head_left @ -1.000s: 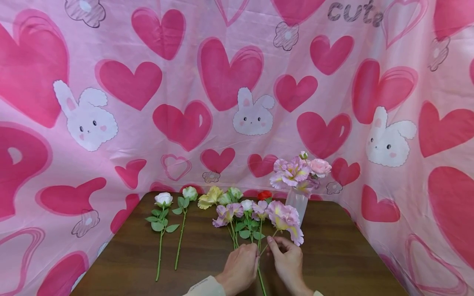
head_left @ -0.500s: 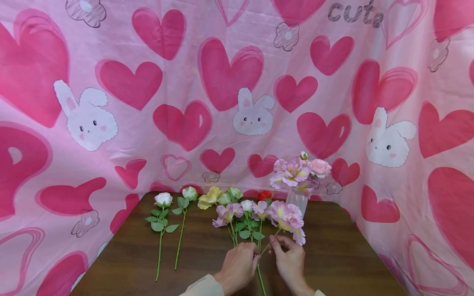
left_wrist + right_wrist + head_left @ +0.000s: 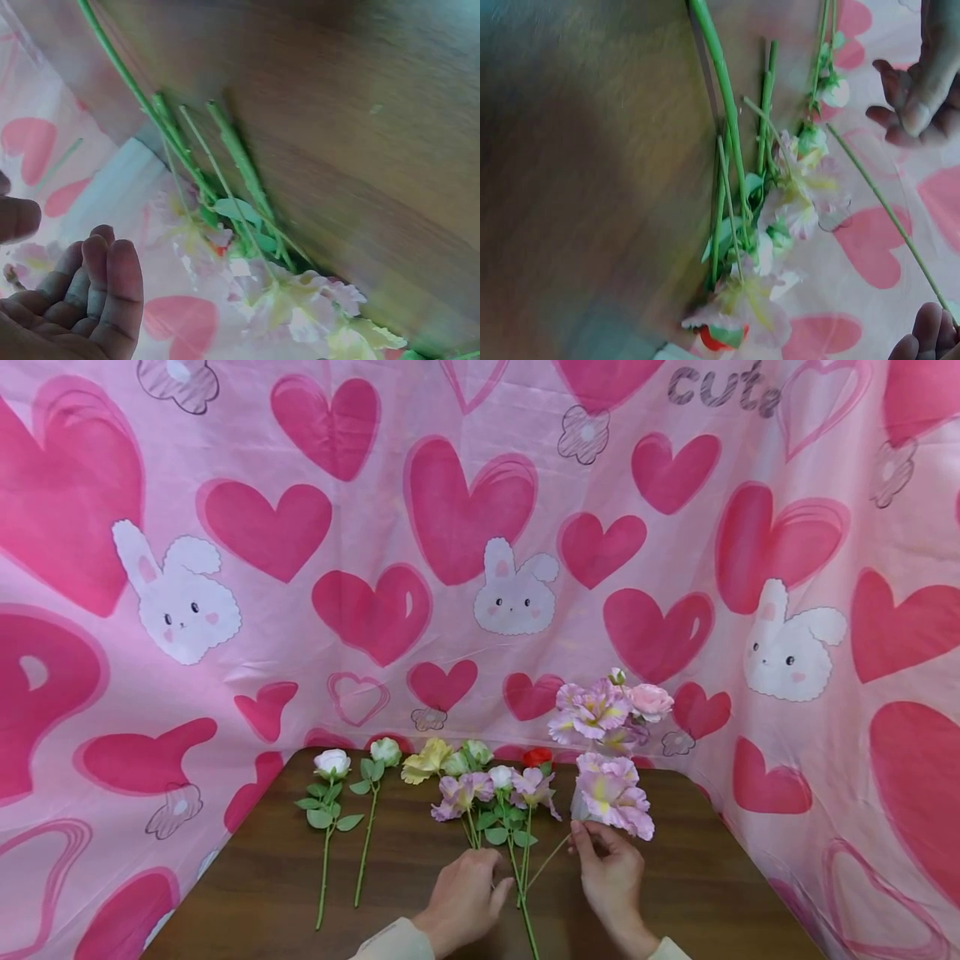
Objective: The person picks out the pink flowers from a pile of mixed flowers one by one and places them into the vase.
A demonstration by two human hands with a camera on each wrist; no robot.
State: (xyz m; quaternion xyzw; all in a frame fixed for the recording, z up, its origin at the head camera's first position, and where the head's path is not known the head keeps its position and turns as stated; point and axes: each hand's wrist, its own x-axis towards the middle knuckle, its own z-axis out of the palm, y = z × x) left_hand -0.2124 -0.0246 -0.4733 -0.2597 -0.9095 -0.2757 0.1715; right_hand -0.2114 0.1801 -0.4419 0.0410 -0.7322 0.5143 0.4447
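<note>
My right hand [image 3: 611, 877] pinches the thin stem of a lilac artificial flower with a yellow centre [image 3: 615, 795] between thumb and fingers. The flower's stem [image 3: 889, 210] slants down and left, its lower end free in the right wrist view. My left hand [image 3: 463, 893] hovers beside the stems, holding nothing. Its fingers [image 3: 124, 292] are loosely bent in the left wrist view. Ahead of the hands lie more artificial flowers: two lilac blooms [image 3: 534, 787], a white rose [image 3: 500, 776] and a red one [image 3: 537, 757], their green stems pointing towards me.
A pale vase [image 3: 581, 804] with lilac and pink flowers [image 3: 588, 710] stands at the back right, partly hidden by the held flower. At left lie a white rose [image 3: 332, 764] and a greenish-white rose [image 3: 385, 752]. A yellow flower [image 3: 427, 762] lies near the brown table's [image 3: 247, 877] back edge.
My right hand has moved right and slightly up with the lilac flower, drawing it away from the other stems. The left hand has let go of the stems and shifted left.
</note>
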